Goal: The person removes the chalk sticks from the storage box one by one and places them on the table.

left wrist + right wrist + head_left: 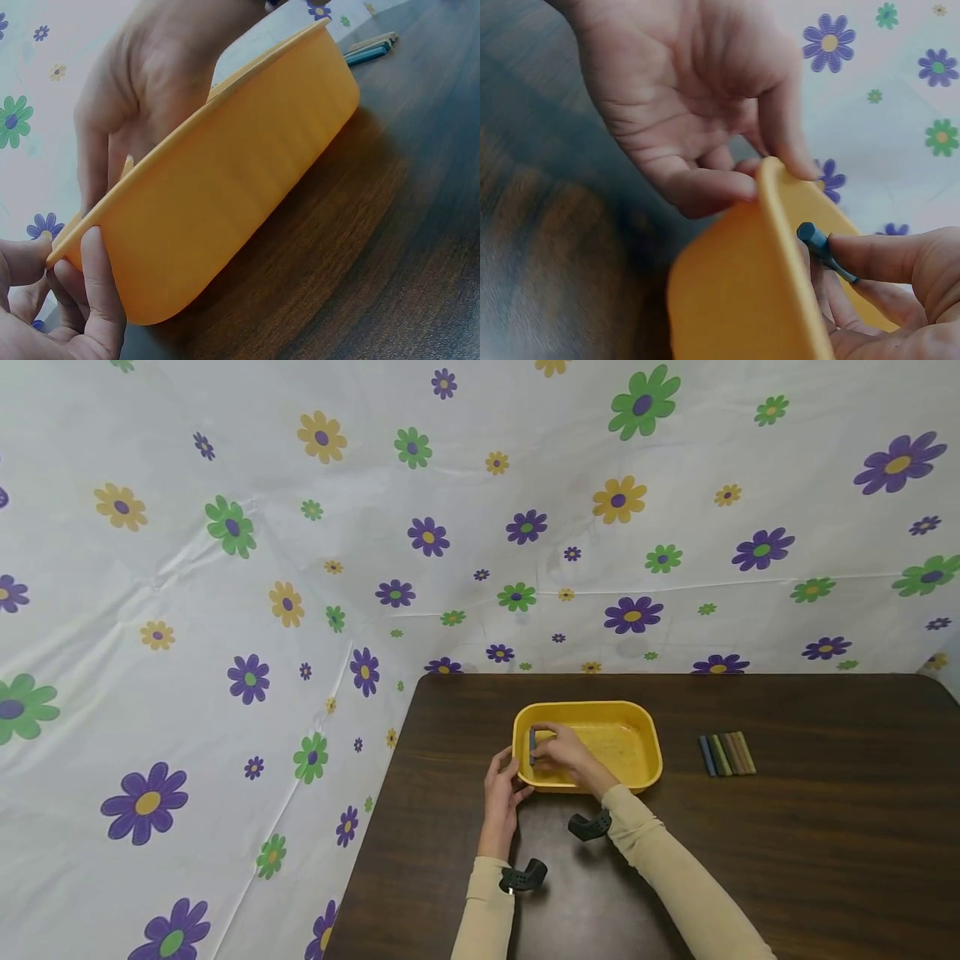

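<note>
A yellow plastic tray (626, 747) with raised walls sits on the dark table. My left hand (501, 793) grips its left end, thumb over the rim and fingers against the outer wall in the left wrist view. Inside the tray, near that same end, my right hand (564, 752) pinches a slim blue stick (532, 747) between thumb and fingers. The right wrist view shows the faceted end of this blue stick (808, 232) close to the tray's inner wall. From the left wrist, the tray wall hides the stick and the right fingertips.
To the right of the tray, several similar sticks (727, 754) in blue, green and brownish tones lie side by side on the table (840, 843). A white flowered sheet (525, 477) hangs behind the table and along its left side.
</note>
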`<action>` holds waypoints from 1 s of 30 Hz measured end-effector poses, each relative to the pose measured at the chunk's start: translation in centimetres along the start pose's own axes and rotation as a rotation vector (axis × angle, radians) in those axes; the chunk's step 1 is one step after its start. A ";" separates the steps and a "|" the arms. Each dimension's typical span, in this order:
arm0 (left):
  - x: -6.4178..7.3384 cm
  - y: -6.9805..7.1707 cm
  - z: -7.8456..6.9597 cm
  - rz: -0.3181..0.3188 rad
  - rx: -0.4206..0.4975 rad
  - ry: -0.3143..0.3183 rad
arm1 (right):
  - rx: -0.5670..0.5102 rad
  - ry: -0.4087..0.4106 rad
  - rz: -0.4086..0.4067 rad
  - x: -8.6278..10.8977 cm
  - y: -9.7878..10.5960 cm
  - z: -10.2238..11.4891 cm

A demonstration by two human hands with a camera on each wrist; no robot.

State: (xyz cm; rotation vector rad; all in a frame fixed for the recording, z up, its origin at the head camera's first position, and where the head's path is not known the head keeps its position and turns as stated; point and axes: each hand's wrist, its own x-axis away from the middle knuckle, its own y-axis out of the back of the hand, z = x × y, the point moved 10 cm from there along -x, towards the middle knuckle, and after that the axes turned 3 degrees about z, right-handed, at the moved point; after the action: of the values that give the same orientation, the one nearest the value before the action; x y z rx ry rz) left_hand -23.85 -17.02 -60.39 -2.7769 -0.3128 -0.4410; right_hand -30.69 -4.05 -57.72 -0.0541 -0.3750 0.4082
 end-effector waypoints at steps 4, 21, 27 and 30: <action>0.0 -0.2 0.0 -0.001 -0.005 0.002 | 0.016 0.013 -0.001 0.5 1.5 0.7; 0.2 0.0 0.0 -0.004 0.026 -0.002 | 0.065 0.073 -0.078 3.4 9.0 3.6; 0.2 0.0 -0.1 0.005 0.028 -0.003 | 0.036 0.082 -0.103 4.2 10.8 3.9; 0.3 0.0 -0.2 0.005 0.029 0.001 | 0.023 0.074 -0.124 4.8 11.9 3.9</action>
State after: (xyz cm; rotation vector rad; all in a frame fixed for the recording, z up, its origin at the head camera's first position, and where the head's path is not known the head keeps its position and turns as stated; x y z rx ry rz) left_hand -23.64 -17.07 -60.13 -2.7490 -0.3093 -0.4337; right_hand -32.51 8.65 -53.97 -0.0235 -0.2991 0.2868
